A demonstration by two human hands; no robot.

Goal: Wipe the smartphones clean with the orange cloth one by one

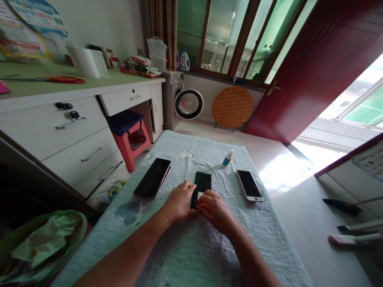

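A black phone (204, 181) lies on the pale blue quilted cloth (185, 255), between my two hands. My left hand (180, 200) grips its left edge with thumb and fingers. Over its lower right part, my right hand (214, 209) is closed on an orange cloth (203, 205), pressed to the phone. To the left rests a larger black phone (153, 177), with another item partly hidden under its right edge. A white phone with a dark screen (249, 185) lies at the right. Beyond the middle phone stands a small spray bottle (228, 159).
A red stool (134, 148) stands beyond the table's left corner, beside a white desk with drawers (74, 147). A waste basket (80, 227) is at the lower left. A washing machine (172, 99) with its door open and a round wooden board (232, 107) are farther back.
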